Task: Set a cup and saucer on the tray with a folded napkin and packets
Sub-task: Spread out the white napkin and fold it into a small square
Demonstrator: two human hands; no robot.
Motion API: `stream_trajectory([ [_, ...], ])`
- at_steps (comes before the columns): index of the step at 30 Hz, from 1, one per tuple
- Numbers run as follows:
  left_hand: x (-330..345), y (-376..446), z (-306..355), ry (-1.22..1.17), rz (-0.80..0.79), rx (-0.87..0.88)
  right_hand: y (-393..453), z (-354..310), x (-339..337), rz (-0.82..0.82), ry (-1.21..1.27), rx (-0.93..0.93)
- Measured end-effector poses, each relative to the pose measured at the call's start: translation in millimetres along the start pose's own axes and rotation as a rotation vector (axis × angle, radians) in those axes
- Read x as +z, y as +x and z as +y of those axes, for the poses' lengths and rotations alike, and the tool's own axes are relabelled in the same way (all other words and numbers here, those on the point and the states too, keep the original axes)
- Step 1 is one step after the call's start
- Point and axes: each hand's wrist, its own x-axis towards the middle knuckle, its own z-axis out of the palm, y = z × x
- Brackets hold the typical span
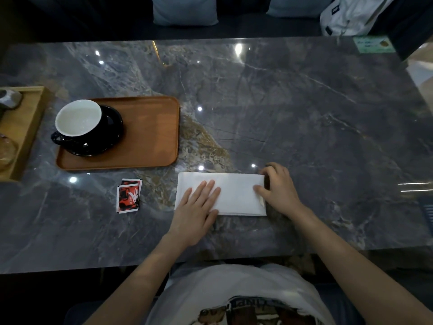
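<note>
Dark grey marble-veined worktop (pixel 281 102), glossy, ceiling lights reflected in spots. Grey-blue cushions (pixel 185 10) and a white bag (pixel 351 15) on a bench along the top of the frame.

Left of centre: rectangular brown wooden tray (pixel 150 132) with rounded corners. On its left half, a black round saucer (pixel 110 134) carrying a black cup with a white inside (pixel 78 118), upright, handle pointing lower left. The cup looks empty.

Far left edge: a paler wooden box tray (pixel 25 127), partly cut off, with a grey object and something glassy in it; I cannot tell what they are.

Below the brown tray, on the bare worktop: a small stack of red, black and white packets (pixel 128 195), slightly fanned.

Centre, lower: white folded napkin (pixel 236 195), a long rectangle lying flat on the worktop, well apart from the tray.

My left hand (pixel 196 207) lies flat on the napkin's left part, fingers extended and together, pressing down, gripping nothing. My right hand (pixel 278 186) is at the napkin's right end, fingers curled, thumb and fingertips pinching that short edge.
</note>
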Motion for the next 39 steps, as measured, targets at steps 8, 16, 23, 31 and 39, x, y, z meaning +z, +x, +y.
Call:
stream_trajectory([
  [8, -5, 7, 5, -0.114, -0.001, -0.029, 6, -20, -14, -0.102, 0.694, 0.371],
  [16, -7, 21, 20, -0.092, -0.034, -0.191, 3, -19, -2, -0.047, 0.538, 0.384],
  [23, -7, 24, 25, -0.167, -0.101, -0.168, -4, -47, -8, 0.038, 0.776, 0.353],
  [31, -56, 29, -9, -1.52, -0.048, -0.656, 13, -111, 0, -0.029, 0.583, 0.185],
  [39, -74, -3, -44, -1.295, 0.259, -0.629, 31, -154, 35, -0.215, 0.377, 0.138],
])
